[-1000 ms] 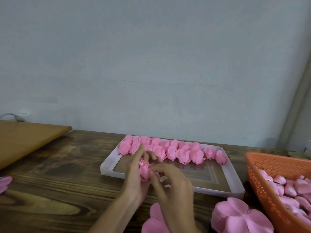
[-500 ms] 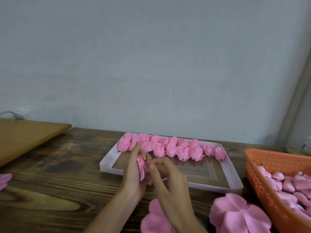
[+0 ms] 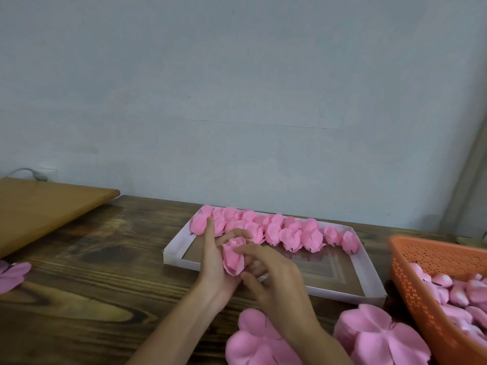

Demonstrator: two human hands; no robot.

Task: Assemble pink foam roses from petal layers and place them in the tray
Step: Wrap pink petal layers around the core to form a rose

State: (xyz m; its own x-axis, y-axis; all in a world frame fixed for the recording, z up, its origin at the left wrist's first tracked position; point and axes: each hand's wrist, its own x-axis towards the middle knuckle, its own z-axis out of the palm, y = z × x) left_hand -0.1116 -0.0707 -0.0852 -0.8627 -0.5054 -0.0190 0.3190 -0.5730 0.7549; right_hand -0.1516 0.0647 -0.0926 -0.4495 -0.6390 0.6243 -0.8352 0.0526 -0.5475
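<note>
A pink foam rose [image 3: 233, 256] sits upright in my left hand [image 3: 214, 262], which cups it from the left above the tray's near-left rim. My right hand [image 3: 274, 272] touches the rose from the right, fingers pressing its outer petals. The shallow white tray [image 3: 369, 280] lies behind my hands, and a row of several finished roses [image 3: 290, 233] lines its far side. Two stacks of flat pink petal layers lie near me: one [image 3: 253, 343] partly under my right forearm, the other [image 3: 379, 335] to its right.
An orange perforated basket [image 3: 427, 262] holding several pink rose buds stands at the right edge. More flat petals [image 3: 11, 275] lie at the far left on the dark wooden table. A lighter wooden board [image 3: 39, 206] is at the back left.
The rose has gone from a narrow edge-on shape to a fuller, rounded bud in my left hand. My right fingers have shifted over its right side. Both hands stay above the tray's near-left rim.
</note>
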